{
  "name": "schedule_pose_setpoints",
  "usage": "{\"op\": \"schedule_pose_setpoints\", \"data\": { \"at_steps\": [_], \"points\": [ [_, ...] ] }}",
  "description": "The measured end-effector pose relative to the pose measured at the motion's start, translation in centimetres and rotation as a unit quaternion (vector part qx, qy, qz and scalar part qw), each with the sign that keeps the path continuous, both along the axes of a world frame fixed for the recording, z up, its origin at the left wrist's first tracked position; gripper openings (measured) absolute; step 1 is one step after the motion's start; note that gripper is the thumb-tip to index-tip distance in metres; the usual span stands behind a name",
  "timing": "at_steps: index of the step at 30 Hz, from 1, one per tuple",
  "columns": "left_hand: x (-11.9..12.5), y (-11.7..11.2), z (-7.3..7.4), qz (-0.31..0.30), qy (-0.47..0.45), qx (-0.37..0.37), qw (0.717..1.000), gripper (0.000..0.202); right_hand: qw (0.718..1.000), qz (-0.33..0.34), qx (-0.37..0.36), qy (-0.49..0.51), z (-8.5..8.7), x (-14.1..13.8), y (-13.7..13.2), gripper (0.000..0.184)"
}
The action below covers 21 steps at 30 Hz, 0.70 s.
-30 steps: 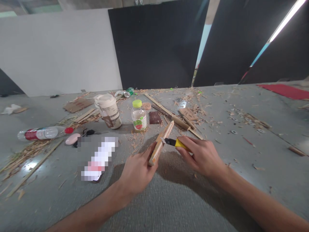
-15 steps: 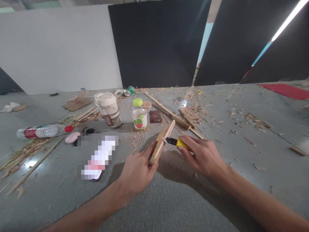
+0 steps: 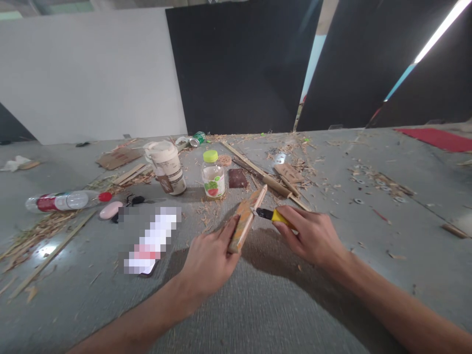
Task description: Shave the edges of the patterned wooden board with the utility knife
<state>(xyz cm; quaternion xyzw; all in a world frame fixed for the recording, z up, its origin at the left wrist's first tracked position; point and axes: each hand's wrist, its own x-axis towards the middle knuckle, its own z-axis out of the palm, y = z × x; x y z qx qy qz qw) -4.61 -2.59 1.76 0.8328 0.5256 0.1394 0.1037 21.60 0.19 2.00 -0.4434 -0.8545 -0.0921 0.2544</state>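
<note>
My left hand (image 3: 209,258) is closed round the near end of a pale bamboo stick (image 3: 248,216), holding it slanted up and away over the grey floor. My right hand (image 3: 311,235) grips a yellow-handled utility knife (image 3: 272,215). Its blade tip rests against the right side of the stick, a little below the stick's far end. Both forearms reach in from the bottom edge.
A lidded paper cup (image 3: 166,168), a green-capped jar (image 3: 213,175), a brown sandpaper square (image 3: 237,178), a plastic bottle (image 3: 64,201), a pink oval object (image 3: 110,210), keys (image 3: 137,200) and a blurred flat object (image 3: 151,241) lie on the floor. Bamboo strips (image 3: 263,175) and shavings are scattered around.
The knife blade has slid a short way up the stick toward its far end. My right hand followed it. The left hand kept its hold.
</note>
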Motion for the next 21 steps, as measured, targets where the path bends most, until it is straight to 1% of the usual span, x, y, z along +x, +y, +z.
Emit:
{"op": "schedule_pose_setpoints", "data": {
  "at_steps": [5, 7, 9, 11, 13, 16, 21],
  "points": [
    [0.0, -0.1, 0.2, 0.004, -0.005, 0.004, 1.0, 0.063, 1.0, -0.004, -0.006, 0.005, 0.0, 0.1, 0.3, 0.026],
    [-0.1, -0.3, 0.1, 0.007, -0.015, 0.007, 1.0, 0.062, 0.999, -0.036, -0.021, 0.012, 0.1, 0.7, 0.8, 0.029],
    [-0.2, -0.6, 0.0, 0.009, -0.022, 0.011, 1.0, 0.06, 0.996, -0.081, -0.032, 0.016, 0.2, 1.5, 1.2, 0.031],
    [-0.3, -0.8, -0.3, 0.004, -0.028, 0.018, 0.999, 0.059, 0.994, -0.105, -0.037, 0.016, 0.2, 2.1, 1.6, 0.032],
    [-0.4, -0.8, -0.6, -0.002, -0.045, 0.019, 0.999, 0.057, 0.993, -0.108, -0.044, 0.022, 0.2, 2.1, 1.7, 0.033],
    [-0.5, -0.7, -0.9, -0.012, -0.082, 0.02, 0.996, 0.054, 0.991, -0.102, -0.067, 0.045, 0.2, 1.5, 1.6, 0.033],
    [-0.5, -0.5, -1.0, -0.005, -0.097, 0.028, 0.995, 0.053, 0.985, -0.094, -0.104, 0.103, 0.1, 0.2, 0.6, 0.032]
  ]
}}
